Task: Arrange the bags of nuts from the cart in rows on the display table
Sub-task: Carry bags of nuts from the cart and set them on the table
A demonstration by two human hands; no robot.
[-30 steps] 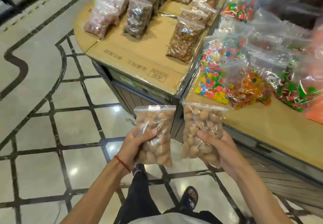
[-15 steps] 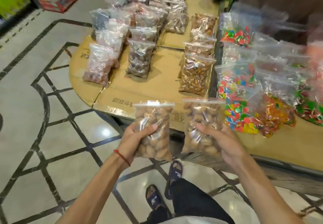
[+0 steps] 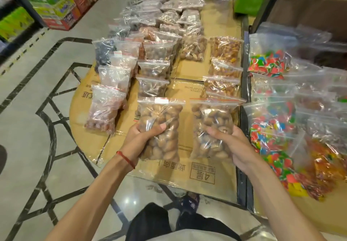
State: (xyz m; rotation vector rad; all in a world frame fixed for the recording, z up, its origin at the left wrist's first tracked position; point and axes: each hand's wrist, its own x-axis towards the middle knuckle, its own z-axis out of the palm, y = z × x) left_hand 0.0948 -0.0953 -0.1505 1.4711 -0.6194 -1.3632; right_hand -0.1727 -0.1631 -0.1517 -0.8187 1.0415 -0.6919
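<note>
Clear zip plastic with tan nuts inside: two bags, one per hand. The left hand grips the left bag w/ thumb across the front & fingers curled behind. The right hand grips the right bag the same way. Both bags are held side by side over the near part of the cardboard-covered tabletop, w/ a gap btw them. Can't tell if their lower edges touch the cardboard or hang just above it.

Step in hand, as I read it: placing, w/ the bags in the hands & not yet laid down. Three rows run away from the person: reddish-nut row at left, dark-nut row in the middle, almond row at right. The left bag is roughly in line w/ the dark-nut row's near end, the right bag w/ the almond row's.

Next move prob. calls for lowering each bag flat onto bare cardboard, squared up w/ a row, then letting go. Which row these tan nuts belong in isn't clear. The lone bag further back, btw the rows, may be the match.

Hidden or unclear:
- The cart is out of view.
- Fingers behind both bags are covered.
- The white sticker on the left bag is unreadable.
- The far bags blur together.
- The candy bags at right are cut off by the frame edge.
</note>
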